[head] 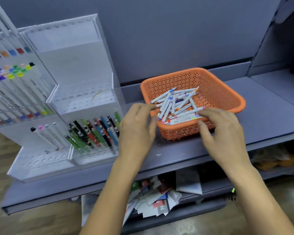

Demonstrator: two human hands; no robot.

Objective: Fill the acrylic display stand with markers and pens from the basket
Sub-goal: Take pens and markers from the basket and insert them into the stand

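While both hands hover at the near side of the basket (217,92), neither holds anything. The orange, perforated basket sits on a grey shelf (265,119), at about 1 o'clock from the centre of the view. A heap of loose markers (173,106), white with coloured ends, lies criss-crossed in its near half.

The left hand (137,129) is at the basket's 8 o'clock corner, fingers gently curved and spread, thumb apart, with the fingertips at the rim. The right hand (222,133) is at the basket's 5 o'clock side, fingers relaxed and parted. Its index fingertip reaches over the rim to the nearest markers, but whether it touches them cannot be told.

A clear, stepped stand (71,65) fills the 9 o'clock side of the same shelf, well apart from the basket. Racked markers (15,85) with bright caps lean in its upper tiers at 10 o'clock. Coloured pens (95,133) stand in the tier nearest the left hand. Rows of round holes (46,158) show in the front tiers.

At 6 o'clock, on a lower shelf, lies a pile of papers (156,199).
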